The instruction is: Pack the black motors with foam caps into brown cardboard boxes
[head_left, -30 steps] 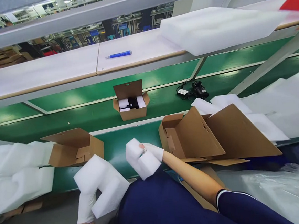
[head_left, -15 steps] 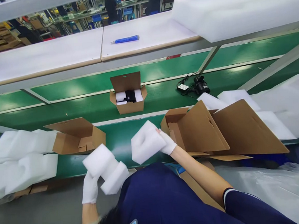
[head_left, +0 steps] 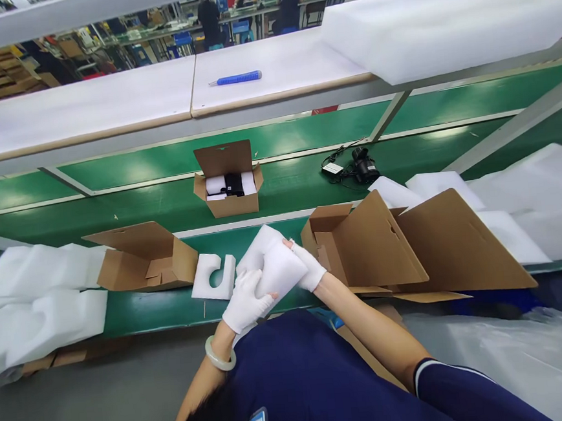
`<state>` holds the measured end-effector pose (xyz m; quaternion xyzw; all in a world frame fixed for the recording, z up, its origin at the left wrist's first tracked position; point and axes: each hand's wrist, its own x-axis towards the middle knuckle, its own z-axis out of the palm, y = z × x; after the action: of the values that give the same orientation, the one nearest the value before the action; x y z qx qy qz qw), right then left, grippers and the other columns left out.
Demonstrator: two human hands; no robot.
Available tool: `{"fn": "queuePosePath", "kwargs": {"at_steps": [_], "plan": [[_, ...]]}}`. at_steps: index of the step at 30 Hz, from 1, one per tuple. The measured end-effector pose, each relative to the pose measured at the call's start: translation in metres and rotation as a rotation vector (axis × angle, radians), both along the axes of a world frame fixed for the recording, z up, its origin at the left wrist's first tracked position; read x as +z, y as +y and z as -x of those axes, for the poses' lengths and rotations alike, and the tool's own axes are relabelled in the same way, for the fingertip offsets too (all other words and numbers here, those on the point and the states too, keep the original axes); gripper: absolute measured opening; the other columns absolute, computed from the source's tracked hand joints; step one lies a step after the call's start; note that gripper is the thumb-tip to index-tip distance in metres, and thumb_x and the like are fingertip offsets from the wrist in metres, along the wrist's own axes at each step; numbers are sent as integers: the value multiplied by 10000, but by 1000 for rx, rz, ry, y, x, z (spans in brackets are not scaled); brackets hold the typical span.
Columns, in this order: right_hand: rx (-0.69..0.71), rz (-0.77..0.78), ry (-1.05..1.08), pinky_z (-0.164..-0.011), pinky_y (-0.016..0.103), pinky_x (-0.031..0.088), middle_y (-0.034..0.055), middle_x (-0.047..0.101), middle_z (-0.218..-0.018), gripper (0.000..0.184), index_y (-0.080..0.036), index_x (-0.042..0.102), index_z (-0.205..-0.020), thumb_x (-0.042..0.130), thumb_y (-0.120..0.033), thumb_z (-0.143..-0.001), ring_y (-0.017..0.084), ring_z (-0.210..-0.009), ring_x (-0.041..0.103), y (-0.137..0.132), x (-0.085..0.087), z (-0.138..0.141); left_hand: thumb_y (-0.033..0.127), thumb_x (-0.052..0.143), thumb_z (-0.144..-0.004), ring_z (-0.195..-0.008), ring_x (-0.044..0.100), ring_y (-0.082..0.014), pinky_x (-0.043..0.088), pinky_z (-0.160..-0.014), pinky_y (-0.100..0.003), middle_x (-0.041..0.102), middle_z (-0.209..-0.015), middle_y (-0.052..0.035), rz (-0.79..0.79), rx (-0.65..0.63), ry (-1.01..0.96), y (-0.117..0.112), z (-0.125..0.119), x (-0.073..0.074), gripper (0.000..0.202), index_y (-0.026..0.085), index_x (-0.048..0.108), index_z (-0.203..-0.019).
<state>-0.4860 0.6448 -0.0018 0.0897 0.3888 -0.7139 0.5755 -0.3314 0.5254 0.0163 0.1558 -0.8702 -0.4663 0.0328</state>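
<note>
A thick white foam block (head_left: 281,267) is held just above the near edge of the green bench, between both gloved hands. My left hand (head_left: 246,301) grips its lower left side, thumb toward the front, and my right hand (head_left: 309,266) is closed round its right side. Left of them, a white foam piece with a round cutout (head_left: 200,287) lies flat on the bench. An open cardboard box (head_left: 184,260) with nothing visible inside stands beyond that piece, and another open cardboard box (head_left: 330,249) is close to my right hand.
On the green belt (head_left: 164,203) stands an open box (head_left: 234,206) holding white foam and a black item. A black device with a cable (head_left: 364,167) lies farther right. White foam (head_left: 56,319) is piled at the left. A blue pen (head_left: 239,78) rests on the shelf above.
My left hand has let go of its foam, and a cutout piece now lies on the bench. That hand has moved right onto the foam block. The belt's box and black device have shifted left.
</note>
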Motion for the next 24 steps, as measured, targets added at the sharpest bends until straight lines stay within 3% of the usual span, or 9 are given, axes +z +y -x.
{"fn": "queuePosePath", "kwargs": {"at_steps": [3,6,9,11,14,17,20,24], "plan": [[25,-49,-77,-900,317,505,75,665,-969,333,-174,588,-959,484,-484,-897,188,-966,630,4,0,-4,407,673,-712,-1160,500,-386,334,-1064,-488,634,-1116,-159,-27,10,-12,10,1,-6,443,132,651,-1059],[73,-79,-44,-883,308,505,70,670,-925,341,-171,601,-959,480,-485,-903,174,-901,637,12,-4,-3,412,664,-718,-1123,538,-354,394,-1025,-433,657,-1079,-121,-123,7,-37,5,-2,-8,382,177,672,-1019],[154,-146,302,-831,338,515,58,661,-786,373,-174,617,-883,540,-537,-854,184,-743,629,23,-7,10,462,632,-737,-1067,579,-309,460,-955,-391,668,-1089,-86,-380,-58,-58,-7,-9,-2,431,184,654,-1065],[222,-202,628,-812,377,508,56,654,-766,457,-162,630,-891,619,-601,-764,188,-678,603,32,-4,22,531,615,-733,-1043,593,-297,482,-924,-392,673,-1093,-82,-564,1,-47,-16,-16,1,507,168,631,-1086],[256,-83,836,-877,384,470,113,639,-1091,733,-160,593,-1151,714,-651,-620,230,-909,601,42,6,35,666,586,-683,-956,626,-292,501,-880,-410,697,-974,-98,-755,215,-53,-23,-25,-4,590,156,631,-976],[284,168,621,-928,385,444,131,501,-1339,937,-192,484,-1318,743,-671,-554,287,-1156,508,39,13,31,774,392,-725,-833,646,-273,520,-837,-435,681,-787,-103,-872,246,-103,-23,-21,-20,657,168,628,-819],[216,187,454,-918,379,456,107,507,-1329,927,-217,431,-1358,743,-631,-589,273,-1143,526,27,6,24,664,260,-853,-861,652,-270,528,-844,-432,690,-821,-120,-787,267,-138,-30,-7,-42,651,138,641,-898],[150,-96,502,-909,375,469,104,563,-1235,880,-219,287,-1447,679,-531,-724,221,-1049,582,16,-27,34,434,289,-929,-1068,609,-250,485,-925,-361,654,-1134,-154,-310,482,-299,-55,-5,-75,482,108,553,-1166]]}}
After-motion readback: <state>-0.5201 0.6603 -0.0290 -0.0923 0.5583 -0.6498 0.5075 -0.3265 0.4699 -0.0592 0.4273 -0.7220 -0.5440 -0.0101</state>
